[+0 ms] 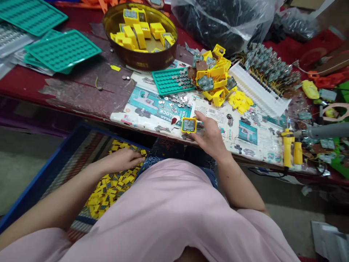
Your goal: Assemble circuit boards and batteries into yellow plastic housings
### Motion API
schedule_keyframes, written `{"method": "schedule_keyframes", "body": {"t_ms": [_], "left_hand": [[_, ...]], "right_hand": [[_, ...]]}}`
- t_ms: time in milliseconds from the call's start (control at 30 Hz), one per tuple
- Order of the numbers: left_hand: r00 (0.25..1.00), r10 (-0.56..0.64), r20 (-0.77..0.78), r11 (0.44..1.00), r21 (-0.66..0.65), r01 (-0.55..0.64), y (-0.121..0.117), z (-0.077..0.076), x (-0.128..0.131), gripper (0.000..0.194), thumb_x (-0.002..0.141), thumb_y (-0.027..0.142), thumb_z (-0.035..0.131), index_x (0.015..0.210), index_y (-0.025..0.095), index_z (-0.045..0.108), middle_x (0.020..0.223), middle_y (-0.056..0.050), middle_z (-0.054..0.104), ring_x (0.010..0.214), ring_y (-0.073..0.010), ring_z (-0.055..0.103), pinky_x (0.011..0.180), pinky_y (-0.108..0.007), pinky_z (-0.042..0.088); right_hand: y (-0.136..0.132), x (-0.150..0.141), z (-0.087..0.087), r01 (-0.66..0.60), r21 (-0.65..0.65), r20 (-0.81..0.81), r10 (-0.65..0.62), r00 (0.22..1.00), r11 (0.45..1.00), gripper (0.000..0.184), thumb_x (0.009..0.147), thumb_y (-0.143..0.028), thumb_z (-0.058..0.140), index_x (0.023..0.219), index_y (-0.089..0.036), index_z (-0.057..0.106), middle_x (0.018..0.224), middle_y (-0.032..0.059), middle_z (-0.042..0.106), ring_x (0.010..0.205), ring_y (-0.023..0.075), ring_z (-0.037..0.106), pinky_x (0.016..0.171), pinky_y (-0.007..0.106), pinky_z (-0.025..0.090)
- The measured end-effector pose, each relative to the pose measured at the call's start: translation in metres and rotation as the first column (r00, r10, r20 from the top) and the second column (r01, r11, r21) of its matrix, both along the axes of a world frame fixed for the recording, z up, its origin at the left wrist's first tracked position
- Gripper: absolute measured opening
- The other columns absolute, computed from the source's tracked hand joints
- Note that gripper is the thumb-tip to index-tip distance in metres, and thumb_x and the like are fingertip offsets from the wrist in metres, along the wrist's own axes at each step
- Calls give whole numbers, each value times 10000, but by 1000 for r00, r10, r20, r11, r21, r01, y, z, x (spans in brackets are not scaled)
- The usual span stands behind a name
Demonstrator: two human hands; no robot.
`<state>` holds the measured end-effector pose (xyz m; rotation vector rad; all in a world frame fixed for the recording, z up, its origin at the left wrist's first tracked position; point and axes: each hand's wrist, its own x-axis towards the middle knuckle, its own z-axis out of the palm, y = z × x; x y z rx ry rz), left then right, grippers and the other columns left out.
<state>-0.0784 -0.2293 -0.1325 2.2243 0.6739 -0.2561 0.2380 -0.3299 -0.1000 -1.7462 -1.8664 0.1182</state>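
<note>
My right hand (211, 136) is at the table's front edge, thumb and index finger around the right end of a small square yellow plastic case (189, 125). The case's open side faces up and shows a grey part inside. My left hand (127, 159) hangs low on the left, over a heap of small yellow cases (109, 193) in a blue crate (35, 185). Its fingers are loosely bent and a little apart, with one yellow case close to the tips. Loose silver button cells (181, 100) lie beyond my right hand, beside a green tray (160, 82) holding more of them.
Behind stands a round tin (139, 60) with yellow cases. Yellow housings with grey parts (215, 78) and small yellow pieces (240, 102) are heaped nearby. A white rack (259, 89) holds wired parts. At right is a soldering iron on a stand (287, 145). Green trays (62, 51) lie left.
</note>
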Motion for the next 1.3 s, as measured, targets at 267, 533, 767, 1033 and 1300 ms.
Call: {"method": "schedule_keyframes", "body": {"t_ms": [267,533,767,1033,1300], "left_hand": [[741,26,671,938,239,-249,-6,50,109,613,841,404,659,1390,173,513,1436,-175,519,1327,-308,503,1064,-443,470],[716,437,545,760,-650,31,-19,39,189,535,857,521,644,1244,152,614,1196,-123,686,1020,-235,680,810,-313,572],[633,717,292,424,-904,-63,-19,39,193,628,691,375,847,1232,187,589,1185,-91,678,989,-194,671,696,-239,563],[634,697,335,487,-870,-76,-22,45,195,576,723,340,809,1228,185,579,1224,-99,665,1059,-222,648,687,-249,557],[643,670,371,550,-830,-94,-25,43,198,541,752,374,780,1215,184,576,1265,-103,654,1070,-223,656,708,-241,559]], "right_hand": [[-22,-1,10,21,286,110,-55,992,958,727,929,-254,574,1549,-338,204,1266,90,619,1152,239,612,959,434,550],[-34,0,14,10,283,-17,-5,1000,959,636,968,-268,497,1522,-372,202,1345,52,613,1247,210,609,1075,450,521],[-44,21,12,212,268,-126,-184,975,940,856,843,-480,709,1522,-326,210,1444,122,533,1348,304,534,1104,561,483],[-46,19,1,201,284,-203,-146,968,937,755,904,-358,653,1524,-343,222,1299,71,662,1187,232,653,1011,446,566],[-50,25,-8,208,246,-261,-142,955,947,757,894,-406,661,1521,-312,247,1320,87,651,1220,233,635,1016,434,579]]}}
